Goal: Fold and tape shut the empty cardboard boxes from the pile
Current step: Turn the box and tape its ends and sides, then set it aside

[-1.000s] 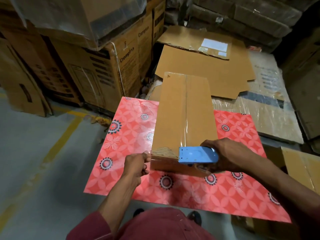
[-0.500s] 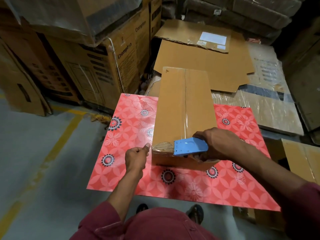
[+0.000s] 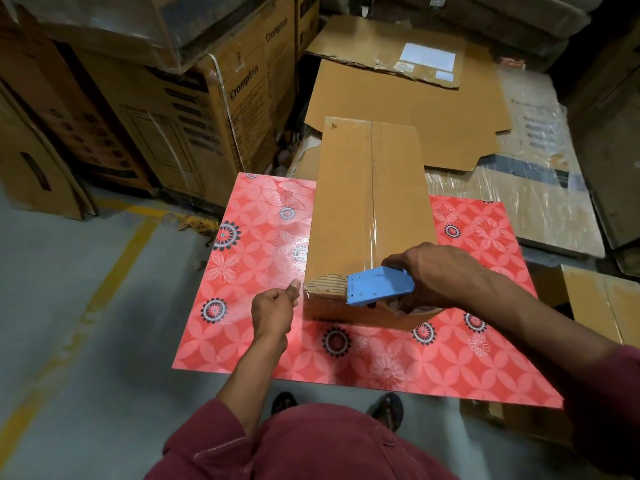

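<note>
Right hand (image 3: 436, 275) grips the blue tape dispenser (image 3: 379, 285) at the cardboard box (image 3: 370, 209)'s near edge on the red surface (image 3: 263, 244), sealing the seam; left hand (image 3: 273, 311), fist clenched, thumb bracing the corner.

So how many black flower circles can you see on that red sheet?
7 in view on the red sheet: three left of the box, at; two along the near side; two right. Others may hide underneath.

A long cardboard box (image 3: 370, 216) lies on the red patterned table (image 3: 263, 327). The right hand (image 3: 433, 275) grips a blue tape dispenser (image 3: 379, 285) at its near end (clear tape glints along the seam); the left hand (image 3: 273, 308), curled, thumb up, sits just beside the near-left corner.
</note>
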`<state>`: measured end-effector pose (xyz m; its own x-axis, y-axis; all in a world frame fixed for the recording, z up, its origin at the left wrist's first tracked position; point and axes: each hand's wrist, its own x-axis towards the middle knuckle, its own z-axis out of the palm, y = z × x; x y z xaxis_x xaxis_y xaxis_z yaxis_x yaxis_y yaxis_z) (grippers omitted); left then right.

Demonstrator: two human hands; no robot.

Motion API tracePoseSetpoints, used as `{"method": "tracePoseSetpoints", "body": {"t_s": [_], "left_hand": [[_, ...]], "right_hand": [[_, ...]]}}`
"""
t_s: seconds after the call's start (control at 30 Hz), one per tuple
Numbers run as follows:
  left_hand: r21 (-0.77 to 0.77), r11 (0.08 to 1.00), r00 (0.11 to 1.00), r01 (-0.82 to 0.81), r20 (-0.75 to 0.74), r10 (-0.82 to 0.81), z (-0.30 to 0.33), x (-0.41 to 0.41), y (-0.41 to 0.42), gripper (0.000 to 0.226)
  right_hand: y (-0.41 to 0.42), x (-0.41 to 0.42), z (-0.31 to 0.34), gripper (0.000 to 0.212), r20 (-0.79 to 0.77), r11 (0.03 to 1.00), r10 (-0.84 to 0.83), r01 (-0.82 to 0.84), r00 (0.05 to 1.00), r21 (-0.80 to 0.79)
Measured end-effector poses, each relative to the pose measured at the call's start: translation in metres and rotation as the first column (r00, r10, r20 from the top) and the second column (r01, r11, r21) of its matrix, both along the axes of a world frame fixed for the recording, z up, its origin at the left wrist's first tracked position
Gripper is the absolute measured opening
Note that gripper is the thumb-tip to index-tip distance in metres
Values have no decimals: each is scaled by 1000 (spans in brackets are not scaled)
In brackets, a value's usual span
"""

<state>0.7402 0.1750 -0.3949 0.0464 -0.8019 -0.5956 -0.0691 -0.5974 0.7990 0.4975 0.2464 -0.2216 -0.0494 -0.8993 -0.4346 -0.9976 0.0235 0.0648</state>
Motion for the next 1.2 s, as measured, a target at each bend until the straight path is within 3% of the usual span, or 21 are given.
{"method": "tracePoseSetpoints", "body": {"t_s": [0.1, 0.33, 0.47, 0.53, 0.6, 0.63, 0.7, 0.77, 0.83, 0.9, 0.97, 1.0, 1.07, 1.2], "left_hand": [[56, 998, 999, -27, -27, 28, -3, -5, 1, 28], [85, 996, 1000, -25, -8, 26, -6, -5, 4, 48], [103, 993, 999, 51, 5, -52, -4, -4, -2, 52], [180, 977, 991, 113, 55, -125, -11, 1, -2, 57], [218, 966, 963, 142, 195, -186, -23, 9, 1, 62], [152, 977, 941, 146, 283, -185, -26, 12, 3, 58], [-162, 975, 925, 151, 372, -81, -15, 13, 7, 38], [-514, 815, 916, 268, 399, -50, 6, 8, 6, 29], [-717, 517, 867, 468, 485, -113, 27, -2, 4, 31], [-730, 211, 760, 650, 623, -186, 31, -9, 1, 38], [-584, 12, 574, 812, 793, -204, 18, -12, 0, 49], [-505, -37, 490, 863, 851, -187, 9, -11, 0, 56], [-440, -103, 423, 892, 893, -156, -5, -6, 1, 67], [-489, -146, 477, 860, 872, -112, -10, -3, -1, 78]], "right_hand": [[-4, 2, -3, 66, -23, 1000, 14, -14, 1000, -4], [-12, 8, -10, 60, -111, 998, 68, -68, 991, 5], [-19, 16, -9, 73, -159, 995, 92, -84, 983, 54], [-21, 17, -6, 78, -179, 993, 108, -97, 978, 71], [-21, 17, -5, 84, -200, 989, 136, -120, 970, 91], [-21, 17, -5, 89, -204, 986, 150, -133, 967, 98], [-21, 16, -7, 101, -202, 983, 177, -160, 963, 94], [-21, 16, -5, 113, -195, 975, 220, -209, 956, 77], [-21, 17, 1, 111, -158, 961, 275, -267, 949, 69], [-21, 24, 5, 89, -112, 944, 329, -324, 938, 63], [-18, 32, 4, 57, -80, 929, 369, -365, 926, 66], [-16, 34, 3, 45, -70, 928, 370, -366, 926, 67], [-12, 37, 3, 37, -60, 940, 336, -331, 940, 80], [-13, 30, 11, 42, -27, 958, 252, -245, 967, 149]]}}
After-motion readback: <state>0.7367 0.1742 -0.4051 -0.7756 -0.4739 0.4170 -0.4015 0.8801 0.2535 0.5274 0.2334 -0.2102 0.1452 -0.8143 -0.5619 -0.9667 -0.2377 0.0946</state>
